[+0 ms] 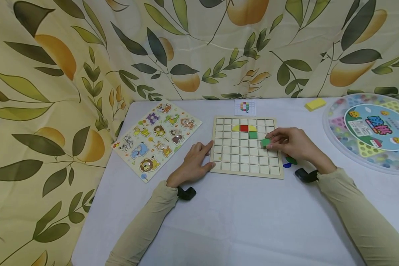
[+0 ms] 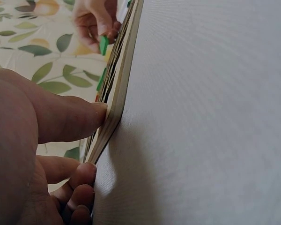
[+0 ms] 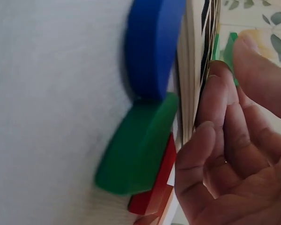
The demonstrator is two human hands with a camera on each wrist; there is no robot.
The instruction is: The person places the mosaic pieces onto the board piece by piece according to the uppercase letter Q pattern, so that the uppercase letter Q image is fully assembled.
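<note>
The wooden grid board (image 1: 232,159) lies flat on the white table. My left hand (image 1: 194,162) rests against its left edge, index finger and thumb touching the side near the lower-left corner. Over the right columns, my right hand (image 1: 290,143) pinches a green square tile (image 1: 265,142) between thumb and fingers, tilted. Near the top of the grid sit a red square tile (image 1: 244,128), a yellow piece (image 1: 236,128) on either side of it, and another green tile (image 1: 253,135) below. Beside the board's right edge are a blue curved piece (image 3: 152,47) and a green curved piece (image 3: 136,145).
A small pattern card (image 1: 245,107) lies behind the board. To the left is an animal picture board (image 1: 159,136). At the right stand a yellow block (image 1: 315,104) and a round clear case (image 1: 339,155) of colored pieces. A red piece (image 3: 152,187) lies beyond the green curved one.
</note>
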